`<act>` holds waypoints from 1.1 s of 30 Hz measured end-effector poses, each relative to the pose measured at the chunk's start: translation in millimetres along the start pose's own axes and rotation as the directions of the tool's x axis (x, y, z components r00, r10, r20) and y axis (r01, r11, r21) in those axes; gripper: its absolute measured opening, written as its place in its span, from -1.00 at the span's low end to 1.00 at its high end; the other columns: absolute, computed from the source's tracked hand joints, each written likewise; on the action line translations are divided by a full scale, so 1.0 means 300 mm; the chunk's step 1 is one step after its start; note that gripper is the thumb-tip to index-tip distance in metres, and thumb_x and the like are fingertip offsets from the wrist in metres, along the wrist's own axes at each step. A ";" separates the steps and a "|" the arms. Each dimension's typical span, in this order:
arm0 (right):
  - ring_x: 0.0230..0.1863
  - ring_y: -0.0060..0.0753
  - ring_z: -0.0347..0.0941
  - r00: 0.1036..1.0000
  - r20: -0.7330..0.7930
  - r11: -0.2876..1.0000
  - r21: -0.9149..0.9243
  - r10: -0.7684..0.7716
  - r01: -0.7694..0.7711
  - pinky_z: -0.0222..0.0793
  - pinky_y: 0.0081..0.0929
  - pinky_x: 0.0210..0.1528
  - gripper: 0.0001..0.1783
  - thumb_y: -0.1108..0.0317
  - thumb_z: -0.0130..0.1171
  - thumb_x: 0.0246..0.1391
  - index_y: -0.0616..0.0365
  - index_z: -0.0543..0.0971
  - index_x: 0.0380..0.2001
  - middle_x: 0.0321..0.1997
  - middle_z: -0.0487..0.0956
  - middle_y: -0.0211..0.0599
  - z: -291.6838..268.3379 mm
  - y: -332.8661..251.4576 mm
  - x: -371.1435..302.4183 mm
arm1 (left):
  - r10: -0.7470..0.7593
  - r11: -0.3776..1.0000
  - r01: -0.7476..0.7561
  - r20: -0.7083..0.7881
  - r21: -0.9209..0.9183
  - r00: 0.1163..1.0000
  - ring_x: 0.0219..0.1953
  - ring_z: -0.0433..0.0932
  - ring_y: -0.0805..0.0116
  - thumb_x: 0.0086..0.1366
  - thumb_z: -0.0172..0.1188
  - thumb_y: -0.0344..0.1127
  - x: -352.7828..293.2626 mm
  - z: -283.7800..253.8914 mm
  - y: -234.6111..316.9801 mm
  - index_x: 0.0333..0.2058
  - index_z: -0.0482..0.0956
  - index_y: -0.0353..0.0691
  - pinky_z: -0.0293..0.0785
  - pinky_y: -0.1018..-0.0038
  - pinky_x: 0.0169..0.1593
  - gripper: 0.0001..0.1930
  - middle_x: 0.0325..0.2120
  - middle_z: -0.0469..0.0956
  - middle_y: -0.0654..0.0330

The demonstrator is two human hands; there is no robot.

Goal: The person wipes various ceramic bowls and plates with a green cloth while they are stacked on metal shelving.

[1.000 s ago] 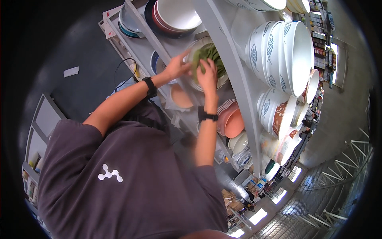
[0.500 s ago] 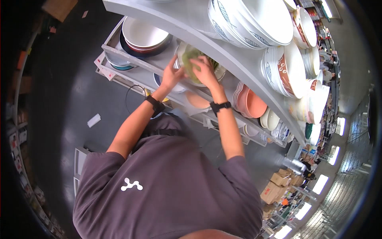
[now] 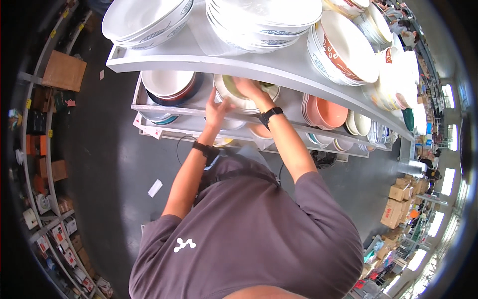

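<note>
On the middle shelf stands a stack of white dishes, with a green piece on top. The kind of the green piece is not clear. My right hand reaches over the stack and is closed on the green piece. Its fingertips are partly hidden under the edge of the upper shelf. At the stack's left rim is my left hand, its fingers apart and touching the rim. Stacked bowls, white over dark red and dark blue, stand to the left. Pink bowls stand to the right.
The white upper shelf overhangs my hands and carries stacked white bowls and patterned bowls. Lower shelves hold more dishes. Racks with boxes line the left side. Cardboard boxes stand at the right.
The view has shifted, and the upper shelf now spans more of the top. My right hand stays over the stack with the green piece, which appears less blurred. My left hand remains at the rim.
</note>
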State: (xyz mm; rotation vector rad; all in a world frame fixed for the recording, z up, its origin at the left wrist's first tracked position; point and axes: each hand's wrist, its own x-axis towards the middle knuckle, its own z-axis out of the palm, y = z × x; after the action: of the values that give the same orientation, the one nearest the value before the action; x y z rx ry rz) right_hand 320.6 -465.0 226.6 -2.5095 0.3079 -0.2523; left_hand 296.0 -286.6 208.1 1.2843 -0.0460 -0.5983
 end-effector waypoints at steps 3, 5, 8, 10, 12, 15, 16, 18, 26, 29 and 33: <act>0.07 0.08 0.47 0.936 0.350 0.991 0.136 -0.030 -0.019 0.38 -0.13 0.07 -0.67 0.31 0.13 0.15 0.02 0.63 -0.01 0.06 0.54 0.09 -0.071 -0.087 -0.064 | 0.012 1.000 -0.012 -0.028 -0.009 1.000 -0.38 0.67 0.41 0.41 0.15 -0.37 0.000 -0.032 -0.012 0.44 -0.13 -0.20 0.65 0.49 -0.23 -0.23 -0.36 0.66 0.12; 0.07 0.08 0.46 0.952 0.236 0.978 -0.022 -0.196 0.207 0.40 -0.11 0.04 -0.63 0.31 0.22 0.05 -0.11 0.65 -0.02 0.03 0.54 -0.05 -0.134 -0.028 -0.163 | 0.006 0.999 -0.008 -0.041 -0.053 0.999 -0.39 0.66 0.40 0.42 0.14 -0.38 -0.012 -0.012 -0.003 0.44 -0.15 -0.24 0.65 0.49 -0.24 -0.23 -0.36 0.65 0.13; 0.03 0.08 0.49 0.958 0.252 0.951 -0.237 -0.138 0.200 0.41 -0.09 0.04 -0.59 0.29 0.22 0.00 -0.07 0.61 0.00 0.00 0.56 -0.01 -0.241 0.007 -0.193 | 0.011 0.998 -0.011 -0.009 -0.057 1.000 -0.40 0.65 0.43 0.41 0.15 -0.38 0.012 -0.038 -0.025 0.43 -0.13 -0.26 0.65 0.49 -0.22 -0.23 -0.34 0.65 0.13; -0.01 0.08 0.51 0.981 0.068 0.906 -0.375 -0.183 0.195 0.43 -0.06 0.01 -0.59 0.31 0.18 0.03 0.05 0.57 0.00 -0.04 0.59 -0.01 -0.223 0.095 -0.149 | 0.005 1.000 -0.006 -0.014 -0.017 1.000 -0.40 0.65 0.43 0.41 0.15 -0.37 0.019 -0.045 -0.033 0.43 -0.12 -0.26 0.65 0.49 -0.21 -0.23 -0.34 0.65 0.13; -0.11 0.13 0.53 0.985 -0.028 0.930 -0.333 -0.172 0.154 0.43 -0.04 -0.07 -0.73 0.31 0.10 0.12 0.17 0.59 -0.15 -0.17 0.62 0.01 -0.189 0.129 -0.077 | -0.026 0.999 0.026 -0.007 0.021 1.000 -0.39 0.65 0.43 0.40 0.17 -0.37 0.013 -0.044 -0.005 0.43 -0.09 -0.24 0.65 0.50 -0.20 -0.24 -0.35 0.65 0.13; -0.22 0.15 0.54 0.985 -0.077 0.972 -0.190 -0.156 0.139 0.42 -0.05 -0.15 -0.78 0.31 0.06 0.15 0.20 0.60 -0.24 -0.26 0.62 0.06 -0.096 0.165 0.011 | 0.001 0.998 0.001 0.033 -0.057 0.999 -0.39 0.65 0.44 0.39 0.18 -0.36 0.009 -0.029 0.004 0.43 -0.08 -0.24 0.64 0.51 -0.20 -0.23 -0.37 0.66 0.13; -0.27 0.14 0.53 0.974 -0.138 0.982 -0.091 -0.179 0.168 0.42 -0.05 -0.20 -0.78 0.31 0.05 0.17 0.21 0.60 -0.28 -0.30 0.61 0.08 -0.052 0.171 0.036 | -0.007 1.000 0.008 0.020 -0.029 1.000 -0.39 0.65 0.44 0.39 0.19 -0.36 0.016 -0.034 -0.006 0.43 -0.07 -0.25 0.64 0.52 -0.20 -0.22 -0.37 0.66 0.13; -0.28 0.11 0.54 0.977 -0.083 0.978 -0.085 -0.198 0.191 0.42 -0.07 -0.21 -0.78 0.32 0.04 0.16 0.21 0.60 -0.29 -0.30 0.61 0.10 -0.022 0.101 0.064 | -0.002 1.000 0.002 0.020 0.013 1.000 -0.39 0.65 0.45 0.39 0.19 -0.36 0.025 -0.025 -0.007 0.43 -0.08 -0.26 0.64 0.52 -0.20 -0.22 -0.36 0.66 0.13; 0.02 0.04 0.44 0.918 0.326 0.969 -0.024 -0.226 0.247 0.35 -0.11 0.05 -0.51 0.27 0.20 -0.01 -0.14 0.60 0.07 -0.03 0.54 -0.03 -0.179 0.008 -0.155 | 0.066 0.998 -0.066 -0.027 0.003 0.997 -0.40 0.65 0.39 0.36 0.18 -0.40 0.011 -0.053 -0.020 0.40 -0.08 -0.38 0.62 0.49 -0.26 -0.22 -0.38 0.66 0.07; 0.07 0.08 0.42 0.930 0.362 0.969 -0.201 -0.061 0.142 0.28 -0.05 0.17 -0.52 0.24 0.17 0.00 -0.03 0.58 0.06 0.02 0.52 -0.01 -0.249 0.050 -0.177 | 0.030 0.999 -0.031 -0.013 -0.027 0.999 -0.38 0.65 0.40 0.39 0.17 -0.40 0.016 -0.051 -0.022 0.43 -0.09 -0.27 0.65 0.48 -0.21 -0.23 -0.36 0.65 0.11; -0.11 0.13 0.50 0.963 0.005 0.886 -0.392 -0.268 0.248 0.38 -0.03 -0.02 -0.66 0.28 0.09 0.07 0.24 0.59 -0.13 -0.09 0.59 0.07 -0.187 0.112 -0.089 | 0.010 1.000 -0.010 -0.019 0.003 1.000 -0.38 0.65 0.40 0.39 0.18 -0.40 0.017 -0.061 -0.025 0.43 -0.10 -0.28 0.65 0.47 -0.19 -0.23 -0.38 0.66 0.11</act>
State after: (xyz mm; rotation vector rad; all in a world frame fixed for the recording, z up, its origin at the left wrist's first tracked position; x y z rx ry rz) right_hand 275.7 -514.6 249.3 -2.9457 0.0390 -0.3929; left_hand 304.0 -273.8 194.3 1.2917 -0.0378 -0.5780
